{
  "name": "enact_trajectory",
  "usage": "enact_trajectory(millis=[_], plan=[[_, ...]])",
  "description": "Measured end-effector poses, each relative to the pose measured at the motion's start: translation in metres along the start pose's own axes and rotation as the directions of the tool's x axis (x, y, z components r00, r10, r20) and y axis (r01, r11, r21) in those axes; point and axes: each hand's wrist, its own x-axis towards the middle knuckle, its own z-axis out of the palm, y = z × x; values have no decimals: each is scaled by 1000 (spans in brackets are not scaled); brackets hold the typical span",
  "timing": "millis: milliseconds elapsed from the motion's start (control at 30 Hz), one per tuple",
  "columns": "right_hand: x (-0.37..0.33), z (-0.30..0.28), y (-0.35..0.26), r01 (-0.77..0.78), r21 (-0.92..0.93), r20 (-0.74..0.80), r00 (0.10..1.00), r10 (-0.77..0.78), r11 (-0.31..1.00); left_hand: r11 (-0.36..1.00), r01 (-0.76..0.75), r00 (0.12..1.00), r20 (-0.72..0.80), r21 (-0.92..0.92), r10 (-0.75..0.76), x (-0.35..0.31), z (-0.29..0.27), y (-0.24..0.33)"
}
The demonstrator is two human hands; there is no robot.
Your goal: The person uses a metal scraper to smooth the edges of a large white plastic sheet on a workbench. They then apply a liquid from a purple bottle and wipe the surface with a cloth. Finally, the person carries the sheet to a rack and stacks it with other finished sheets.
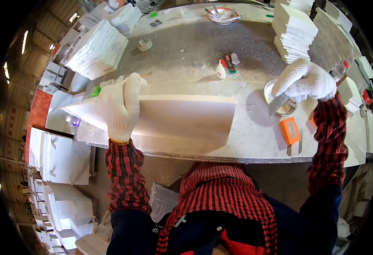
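My left hand (120,104), in a white knitted glove, grips the top edge of a pale marble slab (186,121). The slab is tilted up on the workbench near its front edge. Over to the right, my gloved right hand (305,80) is closed on a putty knife, whose flat metal blade (276,105) points down at a round metal bowl (267,90). Some pale paste (285,109) shows inside the bowl. My fingers hide the knife's handle. An orange box (289,131) lies just in front of the bowl, beside flat metal blades (300,142).
Stacked white slabs (99,51) stand at the far left, and another stack (295,32) at the far right. A small white bottle (221,69) and a red-and-green item (229,63) lie mid-bench. Farther back is a red-rimmed dish (209,18) with tools. A clear bottle (339,71) stands right.
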Motion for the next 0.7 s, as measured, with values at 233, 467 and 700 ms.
enact_trajectory(millis=[233, 467, 700], plan=[[-25, 89, 78, 224, 542, -592, 786, 179, 810, 983, 165, 982, 107, -86, -155, 16, 12, 1], [-7, 153, 75, 312, 697, -634, 688, 353, 645, 982, 184, 971, 162, -32, -177, 24, 13, 1], [-2, 155, 68, 131, 545, -716, 587, 379, 828, 968, 232, 963, 162, -101, -214, 24, 22, 1]])
